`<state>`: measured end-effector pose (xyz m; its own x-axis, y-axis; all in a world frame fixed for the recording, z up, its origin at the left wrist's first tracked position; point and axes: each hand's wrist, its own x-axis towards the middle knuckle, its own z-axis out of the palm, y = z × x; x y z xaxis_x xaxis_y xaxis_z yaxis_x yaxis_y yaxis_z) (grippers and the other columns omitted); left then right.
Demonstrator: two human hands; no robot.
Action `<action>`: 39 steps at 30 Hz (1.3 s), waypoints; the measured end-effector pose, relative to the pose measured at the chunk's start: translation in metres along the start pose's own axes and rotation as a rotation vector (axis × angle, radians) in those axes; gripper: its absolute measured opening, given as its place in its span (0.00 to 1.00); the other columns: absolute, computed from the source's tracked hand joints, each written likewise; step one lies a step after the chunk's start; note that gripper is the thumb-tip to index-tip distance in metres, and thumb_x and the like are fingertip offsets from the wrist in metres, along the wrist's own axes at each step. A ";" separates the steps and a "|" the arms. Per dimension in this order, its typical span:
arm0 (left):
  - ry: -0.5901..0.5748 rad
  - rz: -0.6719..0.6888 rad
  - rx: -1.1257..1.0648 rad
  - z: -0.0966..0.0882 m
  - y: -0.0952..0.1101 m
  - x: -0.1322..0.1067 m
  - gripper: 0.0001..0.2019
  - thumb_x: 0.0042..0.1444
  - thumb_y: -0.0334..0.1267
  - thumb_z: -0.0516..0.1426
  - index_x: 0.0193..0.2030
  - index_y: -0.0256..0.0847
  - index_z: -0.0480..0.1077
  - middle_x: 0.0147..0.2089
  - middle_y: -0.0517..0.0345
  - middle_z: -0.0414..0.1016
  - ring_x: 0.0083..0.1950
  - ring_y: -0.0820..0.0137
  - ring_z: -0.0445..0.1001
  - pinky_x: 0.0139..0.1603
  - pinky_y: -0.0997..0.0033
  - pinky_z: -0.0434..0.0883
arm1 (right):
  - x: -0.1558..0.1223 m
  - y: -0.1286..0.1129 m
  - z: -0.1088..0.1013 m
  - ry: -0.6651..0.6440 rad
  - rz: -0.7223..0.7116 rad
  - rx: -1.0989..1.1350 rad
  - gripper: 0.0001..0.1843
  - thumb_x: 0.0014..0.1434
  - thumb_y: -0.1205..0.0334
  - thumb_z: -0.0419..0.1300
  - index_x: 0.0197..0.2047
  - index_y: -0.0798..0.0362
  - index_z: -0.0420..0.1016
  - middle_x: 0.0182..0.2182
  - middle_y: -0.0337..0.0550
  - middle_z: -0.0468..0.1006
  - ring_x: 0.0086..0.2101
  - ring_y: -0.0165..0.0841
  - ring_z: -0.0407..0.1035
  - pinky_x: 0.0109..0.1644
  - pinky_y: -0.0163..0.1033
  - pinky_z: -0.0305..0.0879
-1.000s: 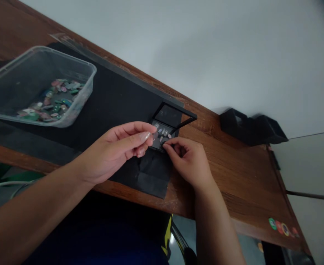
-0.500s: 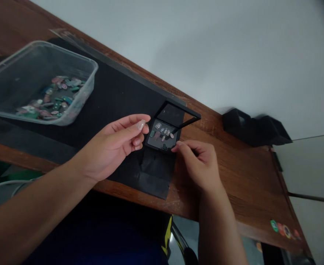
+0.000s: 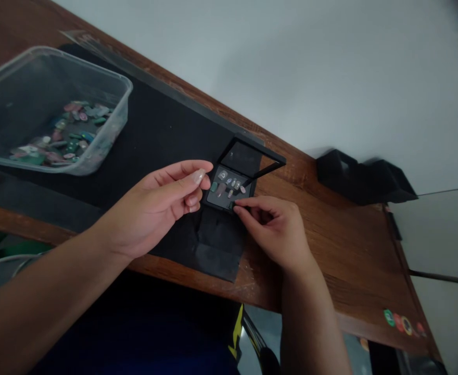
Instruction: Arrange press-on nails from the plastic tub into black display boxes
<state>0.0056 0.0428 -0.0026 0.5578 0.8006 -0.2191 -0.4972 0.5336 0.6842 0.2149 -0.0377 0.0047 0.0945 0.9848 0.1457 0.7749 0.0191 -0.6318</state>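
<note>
A small black case [image 3: 248, 141] with a clear window in its raised lid stands open on the dark mat. Several small, glossy, nail-shaped pieces [image 3: 221, 189] in green, pink and pale tones lie inside it. My right hand [image 3: 276, 224] reaches over the case's near right corner, thumb and index finger closed at a small dark green piece [image 3: 230, 205]. To the left of the case, my left hand [image 3: 162, 203] is raised with thumb and index finger pinched together. Whatever is between those fingertips is too small or hidden to make out; a shiny spot shows at the thumb tip.
A clear plastic tub [image 3: 107, 140] with many similar coloured pieces stands on the left of the black mat [image 3: 154, 125]. Black angular holders [image 3: 364, 177] sit at the table's back right by the wall. Small round coloured stickers [image 3: 398, 322] mark the right end of the wooden table [image 3: 330, 245].
My right hand has moved left from the case's corner edge to the dark green piece inside. My left hand keeps its pinch. The view has shifted slightly.
</note>
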 end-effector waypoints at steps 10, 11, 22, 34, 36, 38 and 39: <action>-0.002 -0.002 0.022 0.001 0.000 0.001 0.06 0.60 0.30 0.63 0.40 0.41 0.82 0.34 0.60 0.75 0.29 0.80 0.66 0.30 0.83 0.68 | 0.000 -0.001 0.003 -0.005 0.075 0.022 0.06 0.59 0.58 0.68 0.38 0.49 0.84 0.20 0.32 0.68 0.21 0.25 0.59 0.27 0.34 0.54; -0.005 0.000 0.025 0.001 0.000 0.001 0.06 0.60 0.30 0.63 0.40 0.41 0.82 0.34 0.60 0.75 0.29 0.80 0.66 0.30 0.83 0.68 | 0.000 -0.002 0.003 -0.010 0.078 0.020 0.06 0.59 0.58 0.68 0.39 0.49 0.84 0.20 0.31 0.68 0.21 0.25 0.58 0.27 0.34 0.54; 0.000 0.005 0.052 0.000 0.000 -0.002 0.05 0.60 0.30 0.63 0.40 0.42 0.82 0.34 0.60 0.76 0.29 0.80 0.66 0.30 0.82 0.67 | 0.000 -0.005 0.004 -0.032 0.080 0.007 0.08 0.60 0.58 0.67 0.42 0.49 0.84 0.20 0.31 0.67 0.21 0.25 0.57 0.26 0.34 0.53; 0.019 0.005 0.079 0.000 -0.001 -0.001 0.05 0.60 0.30 0.63 0.41 0.40 0.82 0.34 0.59 0.75 0.29 0.79 0.66 0.30 0.82 0.69 | -0.004 -0.009 0.001 0.052 0.096 0.116 0.10 0.60 0.66 0.63 0.43 0.49 0.82 0.20 0.30 0.65 0.20 0.24 0.59 0.25 0.32 0.56; 0.025 -0.002 0.074 0.001 0.000 -0.001 0.05 0.59 0.30 0.64 0.41 0.40 0.81 0.34 0.60 0.75 0.29 0.79 0.66 0.31 0.82 0.69 | -0.006 -0.010 0.001 0.072 0.071 0.126 0.10 0.59 0.68 0.62 0.42 0.49 0.83 0.20 0.30 0.67 0.20 0.24 0.60 0.26 0.32 0.58; 0.027 -0.013 0.071 0.001 0.000 -0.002 0.05 0.59 0.30 0.64 0.41 0.40 0.80 0.33 0.60 0.75 0.29 0.79 0.66 0.31 0.81 0.69 | -0.007 -0.010 0.001 0.032 0.022 0.110 0.13 0.59 0.70 0.60 0.42 0.48 0.83 0.22 0.33 0.73 0.23 0.26 0.65 0.29 0.33 0.62; 0.029 -0.017 0.072 0.002 0.001 -0.002 0.05 0.58 0.30 0.64 0.41 0.41 0.80 0.33 0.60 0.75 0.29 0.79 0.66 0.32 0.81 0.69 | -0.007 -0.011 0.001 -0.001 -0.003 0.093 0.14 0.59 0.71 0.60 0.43 0.48 0.84 0.25 0.34 0.77 0.25 0.27 0.69 0.32 0.34 0.65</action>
<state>0.0052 0.0411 -0.0005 0.5455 0.7998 -0.2506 -0.4381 0.5270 0.7282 0.2054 -0.0444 0.0097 0.0914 0.9849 0.1472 0.7138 0.0383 -0.6993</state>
